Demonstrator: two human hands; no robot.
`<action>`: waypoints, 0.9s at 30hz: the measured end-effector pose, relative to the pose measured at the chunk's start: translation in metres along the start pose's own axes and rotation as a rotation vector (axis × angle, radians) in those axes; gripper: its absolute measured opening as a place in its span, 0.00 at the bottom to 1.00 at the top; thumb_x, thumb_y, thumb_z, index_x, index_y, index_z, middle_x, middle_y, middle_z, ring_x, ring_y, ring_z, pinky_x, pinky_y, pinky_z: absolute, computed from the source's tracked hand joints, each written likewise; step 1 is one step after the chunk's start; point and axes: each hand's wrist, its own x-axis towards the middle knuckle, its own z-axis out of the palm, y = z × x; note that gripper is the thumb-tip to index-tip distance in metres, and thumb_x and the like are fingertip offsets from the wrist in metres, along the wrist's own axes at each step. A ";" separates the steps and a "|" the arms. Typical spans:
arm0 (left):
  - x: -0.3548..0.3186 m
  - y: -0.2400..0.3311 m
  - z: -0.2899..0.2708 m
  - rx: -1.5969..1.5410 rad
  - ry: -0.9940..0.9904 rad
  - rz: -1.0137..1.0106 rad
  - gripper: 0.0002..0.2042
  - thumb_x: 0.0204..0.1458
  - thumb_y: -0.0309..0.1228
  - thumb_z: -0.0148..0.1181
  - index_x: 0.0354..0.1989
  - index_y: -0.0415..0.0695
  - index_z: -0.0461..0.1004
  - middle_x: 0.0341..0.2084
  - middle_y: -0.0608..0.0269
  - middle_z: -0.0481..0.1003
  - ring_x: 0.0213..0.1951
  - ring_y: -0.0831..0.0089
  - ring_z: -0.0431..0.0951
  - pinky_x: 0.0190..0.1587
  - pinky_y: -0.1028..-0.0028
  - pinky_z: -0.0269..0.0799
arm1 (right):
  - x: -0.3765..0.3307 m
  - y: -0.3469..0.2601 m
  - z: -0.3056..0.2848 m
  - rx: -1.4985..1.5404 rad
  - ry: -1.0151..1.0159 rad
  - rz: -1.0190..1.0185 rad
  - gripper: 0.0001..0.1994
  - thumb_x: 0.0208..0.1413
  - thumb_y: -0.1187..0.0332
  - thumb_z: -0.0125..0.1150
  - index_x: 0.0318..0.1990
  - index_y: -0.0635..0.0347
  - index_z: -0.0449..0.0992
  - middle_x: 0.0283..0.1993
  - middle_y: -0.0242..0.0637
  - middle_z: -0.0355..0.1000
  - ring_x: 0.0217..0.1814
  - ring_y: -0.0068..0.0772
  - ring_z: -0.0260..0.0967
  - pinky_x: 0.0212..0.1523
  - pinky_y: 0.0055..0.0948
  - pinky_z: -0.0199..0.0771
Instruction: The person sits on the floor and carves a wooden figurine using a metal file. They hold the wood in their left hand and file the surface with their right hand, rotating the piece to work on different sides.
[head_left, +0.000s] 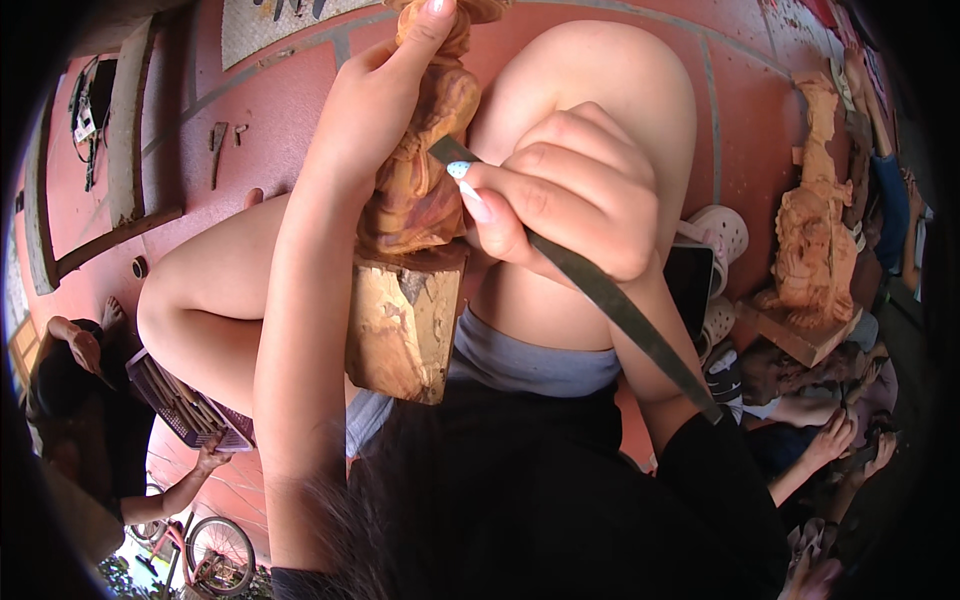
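Note:
A reddish-brown carved wooden figure (430, 190) stands between my bare legs, on a rough, pale wooden block base (400, 325). My left hand (388, 90) is closed around its upper part, thumb pressed near the top. In my closed right hand (580, 195) is a long, flat, dark metal carving blade (625, 315). Its angled tip is at the figure's right side, around mid-height, and seems to touch the wood. From there the blade runs under my palm and back along my right forearm. The figure's top is cut off by the upper edge of the picture.
A larger carved wooden sculpture (815, 240) stands at the right, near other people's hands. Pale clogs (722, 235) lie beside my right leg. At left are a wooden frame (125, 120), small tools (217, 150) on the tiled floor, and a purple basket (240, 437) of tools beside another person.

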 end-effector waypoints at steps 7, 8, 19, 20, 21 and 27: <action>0.001 0.000 0.003 -0.085 -0.019 0.020 0.36 0.59 0.62 0.53 0.44 0.32 0.78 0.34 0.57 0.80 0.36 0.74 0.80 0.41 0.75 0.77 | 0.004 0.002 -0.002 0.006 0.005 0.014 0.06 0.39 0.76 0.71 0.23 0.60 0.77 0.18 0.29 0.66 0.23 0.30 0.65 0.24 0.27 0.61; 0.000 0.000 0.003 -0.075 -0.021 0.007 0.36 0.59 0.62 0.53 0.44 0.32 0.78 0.34 0.56 0.80 0.36 0.73 0.80 0.41 0.75 0.77 | 0.004 0.002 -0.001 0.013 0.014 0.018 0.06 0.39 0.76 0.71 0.22 0.60 0.77 0.18 0.29 0.65 0.22 0.30 0.65 0.24 0.27 0.61; 0.006 -0.007 -0.006 -0.166 -0.109 -0.039 0.36 0.61 0.63 0.47 0.48 0.34 0.76 0.36 0.56 0.80 0.37 0.73 0.81 0.43 0.74 0.78 | 0.012 0.016 -0.023 0.754 0.264 0.449 0.13 0.61 0.67 0.64 0.26 0.62 0.72 0.21 0.33 0.68 0.19 0.21 0.63 0.19 0.25 0.59; 0.006 -0.009 -0.009 -0.189 -0.114 -0.048 0.36 0.61 0.63 0.47 0.48 0.34 0.76 0.36 0.56 0.80 0.37 0.73 0.81 0.43 0.74 0.78 | 0.014 0.016 -0.028 0.810 0.248 0.505 0.13 0.66 0.65 0.59 0.31 0.63 0.69 0.26 0.33 0.70 0.18 0.18 0.64 0.17 0.22 0.63; 0.006 -0.011 -0.011 -0.211 -0.121 -0.058 0.36 0.61 0.63 0.46 0.48 0.35 0.76 0.36 0.56 0.80 0.38 0.73 0.81 0.43 0.74 0.78 | 0.015 0.021 -0.032 1.047 0.182 0.515 0.14 0.66 0.63 0.59 0.44 0.69 0.71 0.28 0.36 0.69 0.14 0.19 0.63 0.15 0.18 0.64; 0.003 -0.010 -0.014 -0.246 -0.138 -0.023 0.36 0.61 0.64 0.46 0.49 0.35 0.75 0.36 0.55 0.80 0.37 0.73 0.81 0.42 0.74 0.78 | 0.015 0.021 -0.046 1.020 0.093 0.674 0.48 0.61 0.47 0.61 0.71 0.78 0.43 0.44 0.51 0.74 0.14 0.24 0.68 0.13 0.16 0.65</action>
